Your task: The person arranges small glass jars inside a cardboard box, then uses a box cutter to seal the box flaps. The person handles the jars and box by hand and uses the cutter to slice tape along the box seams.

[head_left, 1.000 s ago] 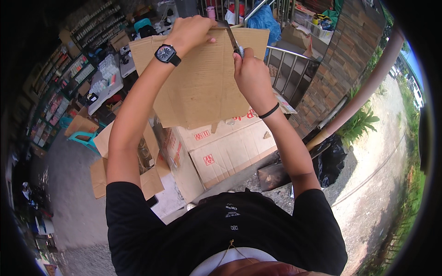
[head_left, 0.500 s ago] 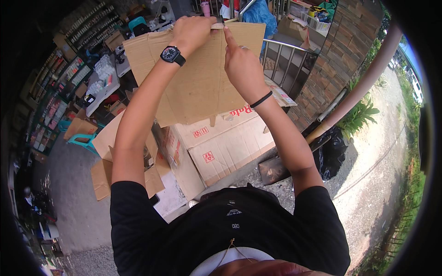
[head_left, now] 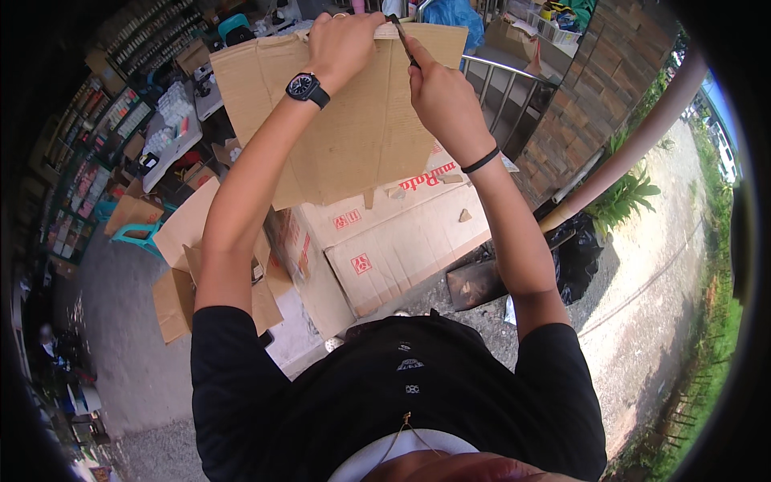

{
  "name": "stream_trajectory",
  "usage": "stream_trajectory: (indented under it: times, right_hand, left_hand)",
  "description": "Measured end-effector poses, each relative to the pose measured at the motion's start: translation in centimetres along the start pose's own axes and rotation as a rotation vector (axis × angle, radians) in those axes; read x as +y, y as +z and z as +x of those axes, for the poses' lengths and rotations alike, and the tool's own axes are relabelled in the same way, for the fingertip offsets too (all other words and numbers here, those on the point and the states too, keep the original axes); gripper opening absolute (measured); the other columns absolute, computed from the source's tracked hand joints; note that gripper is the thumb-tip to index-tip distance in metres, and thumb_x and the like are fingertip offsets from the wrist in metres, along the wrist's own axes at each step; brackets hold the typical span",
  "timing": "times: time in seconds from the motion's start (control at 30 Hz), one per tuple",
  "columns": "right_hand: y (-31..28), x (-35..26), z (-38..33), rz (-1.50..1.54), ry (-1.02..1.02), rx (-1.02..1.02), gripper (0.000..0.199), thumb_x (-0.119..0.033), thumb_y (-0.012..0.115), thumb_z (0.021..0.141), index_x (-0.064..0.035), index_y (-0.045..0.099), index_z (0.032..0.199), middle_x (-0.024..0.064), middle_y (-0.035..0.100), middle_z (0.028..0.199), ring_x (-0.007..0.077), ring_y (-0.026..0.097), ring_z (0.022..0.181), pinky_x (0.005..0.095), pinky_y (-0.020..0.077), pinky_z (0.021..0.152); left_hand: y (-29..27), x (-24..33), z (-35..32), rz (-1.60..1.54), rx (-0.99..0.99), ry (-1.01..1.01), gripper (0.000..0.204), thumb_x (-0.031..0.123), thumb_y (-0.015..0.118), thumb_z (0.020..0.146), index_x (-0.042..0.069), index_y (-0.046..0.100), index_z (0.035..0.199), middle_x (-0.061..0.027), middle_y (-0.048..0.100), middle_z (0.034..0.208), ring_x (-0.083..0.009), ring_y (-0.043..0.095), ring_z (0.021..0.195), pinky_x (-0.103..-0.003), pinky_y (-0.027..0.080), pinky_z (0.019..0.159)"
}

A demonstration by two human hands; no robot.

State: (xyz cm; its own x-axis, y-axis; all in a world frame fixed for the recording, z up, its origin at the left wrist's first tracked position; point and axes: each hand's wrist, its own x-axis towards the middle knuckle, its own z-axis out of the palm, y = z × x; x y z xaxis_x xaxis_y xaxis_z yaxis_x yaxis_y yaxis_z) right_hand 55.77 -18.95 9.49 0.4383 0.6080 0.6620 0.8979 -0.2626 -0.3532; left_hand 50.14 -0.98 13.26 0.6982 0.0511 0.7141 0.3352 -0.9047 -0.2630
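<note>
A flat sheet of brown cardboard (head_left: 345, 120) stands tilted in front of me, its top edge away from me. My left hand (head_left: 341, 50), with a black watch on the wrist, is closed over that top edge. Just right of it, my right hand (head_left: 450, 100) grips a slim dark cutter knife (head_left: 407, 46); its tip is at the sheet's top edge, beside the left fingertips. Beneath the sheet lies a large cardboard box (head_left: 401, 257) with red printing. Small torn cardboard scraps (head_left: 465, 215) rest on it.
An open cardboard box (head_left: 189, 233) sits at my left, near a teal plastic stool (head_left: 138, 233). Metal railing (head_left: 506, 88) and a stone-clad wall (head_left: 590, 88) rise at the right. A pale slanted pole (head_left: 618, 165) and a black plastic bag (head_left: 578, 257) are farther right.
My right hand has shifted right and slightly down, and more of the knife shows. The left hand and the sheet's top edge sit a little higher in view.
</note>
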Motion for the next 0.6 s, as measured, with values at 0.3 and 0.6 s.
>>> stream_trajectory:
  times: [0.3,0.6]
  right_hand:
    - [0.8,-0.3,-0.5,-0.041,0.043,0.001,0.031,-0.013,0.05,0.093,0.0037,0.057,0.117,0.0252,0.066,0.077,0.0417,0.066,0.071,0.0492,0.054,0.064]
    - [0.5,-0.4,0.4,-0.062,0.032,-0.152,0.034,-0.019,0.046,0.097,0.0098,0.057,0.083,0.0241,0.064,0.07,0.0367,0.066,0.056,0.0432,0.0545,0.054]
  left_hand:
    - [-0.9,1.6,-0.5,-0.006,0.175,0.021,0.01,0.006,0.057,0.077,0.012,0.062,0.083,-0.0099,0.065,0.071,-0.0282,0.064,0.074,-0.043,0.044,0.066]
    - [-0.9,2.4,-1.0,-0.049,0.215,0.018,0.009,0.008,0.057,0.079,0.013,0.062,0.084,-0.0076,0.066,0.074,-0.0274,0.064,0.074,-0.044,0.044,0.068]
